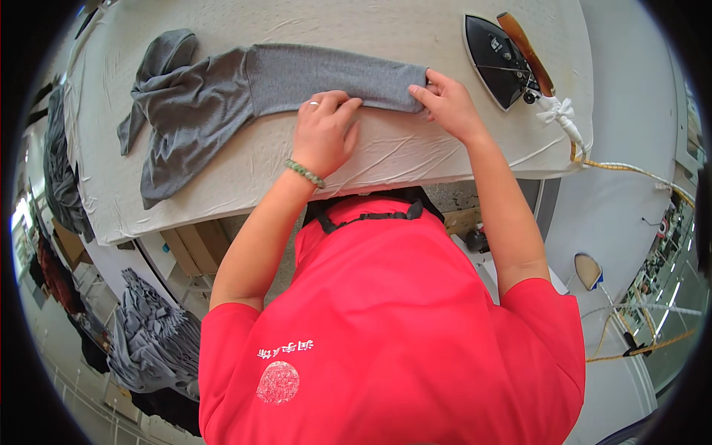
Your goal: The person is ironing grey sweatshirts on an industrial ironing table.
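Hanging low at left is some gray cloth [152,341]; on the pale table [400,30], an iron [493,63] sits at right. Across the tabletop lies a gray garment [311,70], its near edge at the left hand [326,130], its straight end pinched by the right hand [449,107]. The left fingers curl, grip unclear; the right arm reaches forward.

A pale, wrinkled cloth cover [400,30] spreads over the bench [256,211]. On it lies a grey garment [196,96] — bunched left of the left hand [325,132], flatter toward the right hand [452,107]. Right of both hands sits a black iron [493,63] with a brown handle [525,52].
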The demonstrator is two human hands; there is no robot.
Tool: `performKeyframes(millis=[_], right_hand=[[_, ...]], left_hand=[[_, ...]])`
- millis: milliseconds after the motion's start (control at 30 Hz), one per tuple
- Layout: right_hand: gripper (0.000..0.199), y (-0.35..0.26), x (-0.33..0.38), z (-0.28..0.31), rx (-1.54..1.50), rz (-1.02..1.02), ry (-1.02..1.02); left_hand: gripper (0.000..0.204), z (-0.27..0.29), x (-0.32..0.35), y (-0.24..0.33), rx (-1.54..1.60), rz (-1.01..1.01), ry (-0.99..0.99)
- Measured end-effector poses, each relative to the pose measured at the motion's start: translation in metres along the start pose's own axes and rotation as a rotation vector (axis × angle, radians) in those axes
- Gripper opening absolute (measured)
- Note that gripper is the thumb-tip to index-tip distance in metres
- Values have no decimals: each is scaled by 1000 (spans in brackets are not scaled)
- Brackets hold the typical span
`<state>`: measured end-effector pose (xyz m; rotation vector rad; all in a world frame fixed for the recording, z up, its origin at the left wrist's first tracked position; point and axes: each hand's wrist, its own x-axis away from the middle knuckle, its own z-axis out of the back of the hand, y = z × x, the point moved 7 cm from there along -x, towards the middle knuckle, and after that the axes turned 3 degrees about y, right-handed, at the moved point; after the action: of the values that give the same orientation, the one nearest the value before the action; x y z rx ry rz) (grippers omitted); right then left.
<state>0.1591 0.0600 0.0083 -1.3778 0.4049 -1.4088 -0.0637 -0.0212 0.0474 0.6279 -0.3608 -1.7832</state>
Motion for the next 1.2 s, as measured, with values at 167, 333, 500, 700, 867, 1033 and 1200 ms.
performKeyframes(millis=[167, 333, 500, 700, 867, 1033, 1200], right_hand=[[30, 3, -10, 4, 10, 105, -27], [25, 2, 1, 21, 248, 188, 246], [23, -43, 33, 7, 703, 931, 333], [23, -65, 37, 65, 945, 1041, 315], [25, -102, 26, 159, 1042, 750, 656], [30, -65, -18, 182, 768, -247, 228], [33, -79, -9, 132, 987, 189, 137]], left_hand=[[32, -28, -12, 33, 11, -8, -1], [32, -33, -12, 43, -23, 61, 0], [33, -37, -13, 66, -17, 14, 39], [42, -44, -11, 66, -3, 79, 56], [45, -46, -9, 72, -26, 57, 62], [46, -50, -10, 69, -48, 46, 65], [44, -50, -7, 74, -56, 21, 57]])
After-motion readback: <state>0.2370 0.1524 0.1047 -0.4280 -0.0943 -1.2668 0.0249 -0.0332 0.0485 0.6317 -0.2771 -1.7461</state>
